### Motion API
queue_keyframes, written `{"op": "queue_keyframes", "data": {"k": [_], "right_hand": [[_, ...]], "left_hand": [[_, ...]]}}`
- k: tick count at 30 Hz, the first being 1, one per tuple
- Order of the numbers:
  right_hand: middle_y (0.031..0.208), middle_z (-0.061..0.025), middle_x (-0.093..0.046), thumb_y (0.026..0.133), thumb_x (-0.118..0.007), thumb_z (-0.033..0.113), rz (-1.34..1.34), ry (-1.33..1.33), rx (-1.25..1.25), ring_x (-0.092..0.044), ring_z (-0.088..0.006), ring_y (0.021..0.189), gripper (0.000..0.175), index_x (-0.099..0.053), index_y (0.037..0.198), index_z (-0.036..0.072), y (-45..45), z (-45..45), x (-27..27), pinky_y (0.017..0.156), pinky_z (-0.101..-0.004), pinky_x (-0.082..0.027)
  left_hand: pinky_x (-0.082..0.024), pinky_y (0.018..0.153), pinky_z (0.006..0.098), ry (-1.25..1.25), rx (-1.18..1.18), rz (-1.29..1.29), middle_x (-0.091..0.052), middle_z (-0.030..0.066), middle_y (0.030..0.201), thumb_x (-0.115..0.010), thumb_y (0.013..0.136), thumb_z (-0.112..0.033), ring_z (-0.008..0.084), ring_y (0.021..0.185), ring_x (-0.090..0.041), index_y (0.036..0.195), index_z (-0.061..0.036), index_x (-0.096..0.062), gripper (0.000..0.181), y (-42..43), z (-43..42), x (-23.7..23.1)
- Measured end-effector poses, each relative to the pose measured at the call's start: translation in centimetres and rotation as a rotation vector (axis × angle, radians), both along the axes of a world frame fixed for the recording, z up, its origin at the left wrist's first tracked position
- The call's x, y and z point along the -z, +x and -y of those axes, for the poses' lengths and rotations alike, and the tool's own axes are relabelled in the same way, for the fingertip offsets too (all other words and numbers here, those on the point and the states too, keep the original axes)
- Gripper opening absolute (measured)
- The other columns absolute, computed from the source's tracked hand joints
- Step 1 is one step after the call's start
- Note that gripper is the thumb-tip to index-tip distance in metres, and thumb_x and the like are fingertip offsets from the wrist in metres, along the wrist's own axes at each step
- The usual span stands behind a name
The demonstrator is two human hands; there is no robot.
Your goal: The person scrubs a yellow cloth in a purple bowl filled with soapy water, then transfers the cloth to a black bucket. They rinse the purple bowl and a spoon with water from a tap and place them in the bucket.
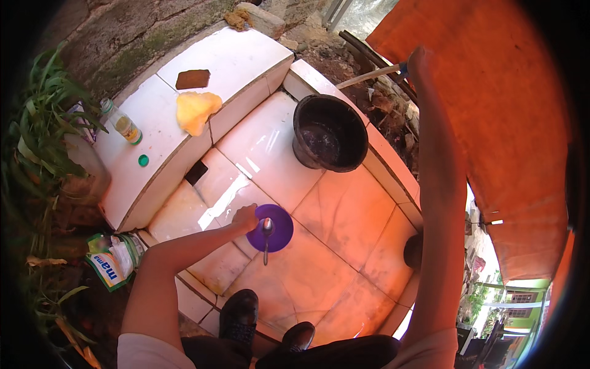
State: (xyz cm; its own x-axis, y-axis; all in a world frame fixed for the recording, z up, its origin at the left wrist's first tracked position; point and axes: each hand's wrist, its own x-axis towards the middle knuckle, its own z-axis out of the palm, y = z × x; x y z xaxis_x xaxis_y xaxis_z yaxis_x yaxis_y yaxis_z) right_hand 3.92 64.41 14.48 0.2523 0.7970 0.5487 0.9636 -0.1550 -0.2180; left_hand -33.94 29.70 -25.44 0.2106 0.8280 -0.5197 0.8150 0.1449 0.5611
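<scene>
My left hand (245, 218) grips the left rim of a purple plastic bowl (282, 236), held above the tiled floor. A metal spoon (266, 235) rests in the bowl, its handle sticking out over the near rim. My right arm reaches far up and to the right, across the orange tarpaulin (498, 115). Beside a wooden stick (368, 76) with a blue part at its end is my right hand (418, 62); whether its fingers close on anything is unclear. A black plastic bucket (322, 138) stands on the white tiles beyond the bowl.
On the tiled ledge (156, 106) lie a brown block (192, 79), a yellow sponge (196, 110), a glass bottle (123, 123) and a green cap (143, 160). A dark drain hole (196, 173) opens below it. Plants and a detergent pouch (110, 263) are at left; a raised tiled edge borders the right.
</scene>
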Motion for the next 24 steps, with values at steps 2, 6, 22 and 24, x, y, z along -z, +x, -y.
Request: {"op": "queue_keyframes", "data": {"k": [2, 6, 22, 24], "right_hand": [[0.086, -0.0177, -0.067, 0.084, -0.063, 0.021, 0.168, -0.062, -0.079, -0.065, -0.0359, 0.079, 0.021, -0.066, 0.086, 0.000, -0.1, 1.4, 0.3, 0.066, -0.0469, -0.049], [0.088, -0.0205, -0.060, 0.085, -0.065, 0.018, 0.233, 0.464, -0.405, -0.060, -0.0363, 0.085, 0.025, -0.060, 0.099, -0.001, -4.4, 9.7, 4.0, 0.072, -0.0458, -0.047], [0.082, -0.0130, -0.065, 0.075, -0.064, 0.011, 0.315, -0.315, -0.495, -0.063, -0.0300, 0.085, 0.021, -0.063, 0.095, 0.004, 3.6, 34.6, 30.7, 0.076, -0.0418, -0.048], [0.083, -0.0133, -0.065, 0.075, -0.063, 0.010, 0.280, -0.332, -0.517, -0.064, -0.0300, 0.085, 0.021, -0.064, 0.095, 0.005, 4.1, 37.1, 30.4, 0.074, -0.0417, -0.049]], "left_hand": [[-0.056, 0.081, 0.0452, 0.026, 0.029, -0.007, -0.068, 0.0188, 0.102, -0.057, 0.085, -0.012, 0.0359, 0.097, -0.067, 0.111, -0.0085, -0.059, 0.026, -0.3, 0.7, 0.1], [-0.061, 0.059, 0.0395, -0.071, 0.034, 0.061, -0.069, 0.0182, 0.100, -0.052, 0.087, -0.008, 0.0322, 0.076, -0.072, 0.114, -0.0063, -0.059, 0.029, -2.0, 0.9, -0.1], [-0.051, 0.052, 0.0302, -0.135, -0.101, 0.454, -0.065, 0.0093, 0.075, -0.053, 0.078, -0.008, 0.0185, 0.059, -0.063, 0.110, -0.0019, -0.064, 0.034, 6.9, 7.2, -9.8], [-0.049, 0.054, 0.0250, -0.112, -0.116, 0.537, -0.064, 0.0041, 0.079, -0.053, 0.080, -0.007, 0.0131, 0.065, -0.061, 0.110, -0.0024, -0.064, 0.032, 8.3, 8.2, -11.4]]}}
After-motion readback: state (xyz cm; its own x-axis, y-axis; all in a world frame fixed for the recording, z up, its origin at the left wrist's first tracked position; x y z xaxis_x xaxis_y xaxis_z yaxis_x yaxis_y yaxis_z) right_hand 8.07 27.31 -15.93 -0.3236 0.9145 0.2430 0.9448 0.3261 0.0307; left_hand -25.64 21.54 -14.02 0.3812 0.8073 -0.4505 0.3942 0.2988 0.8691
